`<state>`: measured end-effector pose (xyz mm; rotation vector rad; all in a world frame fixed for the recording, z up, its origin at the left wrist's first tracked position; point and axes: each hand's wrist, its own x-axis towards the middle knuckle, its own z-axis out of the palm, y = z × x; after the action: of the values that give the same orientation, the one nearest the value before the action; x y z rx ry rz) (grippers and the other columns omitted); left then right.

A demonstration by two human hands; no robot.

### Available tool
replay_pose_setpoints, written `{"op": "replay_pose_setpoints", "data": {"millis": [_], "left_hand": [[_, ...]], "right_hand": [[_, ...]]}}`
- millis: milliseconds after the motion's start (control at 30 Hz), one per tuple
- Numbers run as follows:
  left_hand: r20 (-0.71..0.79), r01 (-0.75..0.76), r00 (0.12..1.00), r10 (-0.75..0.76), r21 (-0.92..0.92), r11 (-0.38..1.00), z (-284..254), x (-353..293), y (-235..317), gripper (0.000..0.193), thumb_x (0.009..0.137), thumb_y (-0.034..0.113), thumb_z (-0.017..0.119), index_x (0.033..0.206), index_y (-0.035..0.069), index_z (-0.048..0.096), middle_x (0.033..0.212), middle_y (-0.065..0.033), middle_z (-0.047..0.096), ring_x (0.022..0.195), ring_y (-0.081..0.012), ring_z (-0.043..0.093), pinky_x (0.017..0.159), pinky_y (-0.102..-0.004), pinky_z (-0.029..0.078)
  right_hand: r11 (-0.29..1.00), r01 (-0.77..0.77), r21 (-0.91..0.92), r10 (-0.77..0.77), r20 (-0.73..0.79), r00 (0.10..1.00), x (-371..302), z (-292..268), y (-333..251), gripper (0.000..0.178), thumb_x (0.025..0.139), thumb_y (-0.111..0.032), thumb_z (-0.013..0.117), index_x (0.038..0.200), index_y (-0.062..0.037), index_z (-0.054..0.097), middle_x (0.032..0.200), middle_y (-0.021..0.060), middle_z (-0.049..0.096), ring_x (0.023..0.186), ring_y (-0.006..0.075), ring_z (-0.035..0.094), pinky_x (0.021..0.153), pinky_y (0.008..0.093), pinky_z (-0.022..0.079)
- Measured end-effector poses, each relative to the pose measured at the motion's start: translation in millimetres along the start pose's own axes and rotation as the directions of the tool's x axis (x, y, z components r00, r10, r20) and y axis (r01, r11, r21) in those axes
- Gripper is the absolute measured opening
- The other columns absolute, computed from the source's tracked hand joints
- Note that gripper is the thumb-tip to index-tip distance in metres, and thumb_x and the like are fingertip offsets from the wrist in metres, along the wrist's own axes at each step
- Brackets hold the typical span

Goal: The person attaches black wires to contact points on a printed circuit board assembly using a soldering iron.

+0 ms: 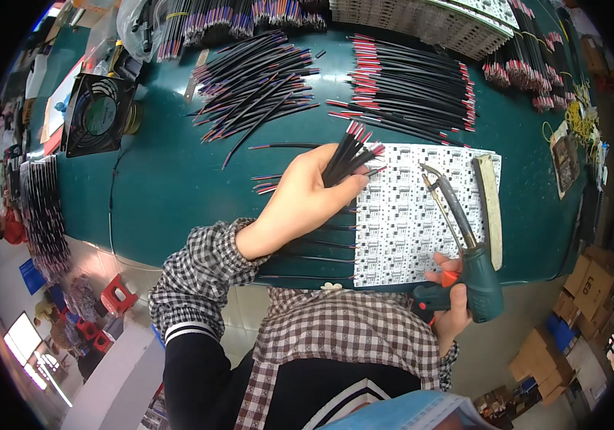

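My left hand point(305, 195) is closed around a bundle of short black cables point(348, 159) with red and white stripped ends. The bundle sits over the left edge of a white circuit board panel point(400, 215) marked into many small boards. Several black cables point(321, 259) run out leftward from the panel's left edge. My right hand point(453, 308) grips a dark green soldering gun point(482, 283) by its handle, below the panel's lower right corner. Its bent tip points up and left over the panel, and whether it touches cannot be told. A pale strip point(490, 215) lies along the panel's right side.
Loose black cables lie in a left pile point(257, 82) and a right pile point(414, 86) on the green table point(171, 193). A small black fan point(98, 115) stands at left. Stacked panels point(421, 25) and cable bundles point(525, 68) line the back. Cardboard boxes point(547, 362) are lower right.
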<state>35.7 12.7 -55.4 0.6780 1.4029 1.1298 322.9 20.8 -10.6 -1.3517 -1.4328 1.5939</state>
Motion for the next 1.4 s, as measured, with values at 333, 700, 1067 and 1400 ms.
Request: {"op": "replay_pose_setpoints", "data": {"millis": [333,700,1067,1400], "left_hand": [[-0.06,-0.041,0.996,0.063,0.316,0.948,8,10,-5,0.02,0.083,0.008,0.07,0.098,-0.003,0.063,0.083,-0.0003,0.063,0.077,-0.0054,0.053,0.072,-0.0239,0.047],[-0.122,-0.118,0.973,0.194,0.462,0.879,14,11,-8,0.017,0.078,0.006,0.07,0.09,-0.005,0.063,0.077,-0.0079,0.068,0.07,-0.0115,0.061,0.067,-0.0272,0.051],[-0.156,-0.215,0.941,0.3,0.41,0.886,16,17,-15,0.017,0.073,0.008,0.069,0.076,-0.004,0.057,0.067,-0.02,0.062,0.061,-0.038,0.063,0.055,-0.0398,0.048],[-0.1,-0.125,0.976,0.192,0.46,0.879,11,15,-11,0.017,0.076,0.003,0.068,0.09,-0.005,0.063,0.075,-0.0079,0.064,0.067,-0.0098,0.056,0.064,-0.0269,0.048]], "right_hand": [[0.997,-0.045,-0.064,0.053,0.132,0.99,-4,-5,0,0.049,0.097,-0.033,0.057,0.124,0.0066,0.049,0.119,0.0173,0.055,0.119,0.0336,0.057,0.089,0.0385,0.057],[0.997,-0.068,-0.034,0.071,0.07,0.995,-8,-2,6,0.058,0.084,-0.02,0.077,0.126,0.008,0.048,0.11,0.0203,0.064,0.107,0.0323,0.065,0.086,0.0403,0.059],[0.937,0.147,-0.317,-0.082,0.209,0.974,1,-6,10,0.035,0.083,-0.017,0.077,0.106,0.0055,0.063,0.098,0.0163,0.067,0.086,0.021,0.068,0.074,0.0311,0.056],[0.977,0.027,-0.211,-0.003,0.113,0.994,-1,4,5,0.035,0.083,-0.015,0.078,0.104,0.0054,0.06,0.091,0.0126,0.066,0.081,0.0229,0.068,0.075,0.0338,0.056]]}}
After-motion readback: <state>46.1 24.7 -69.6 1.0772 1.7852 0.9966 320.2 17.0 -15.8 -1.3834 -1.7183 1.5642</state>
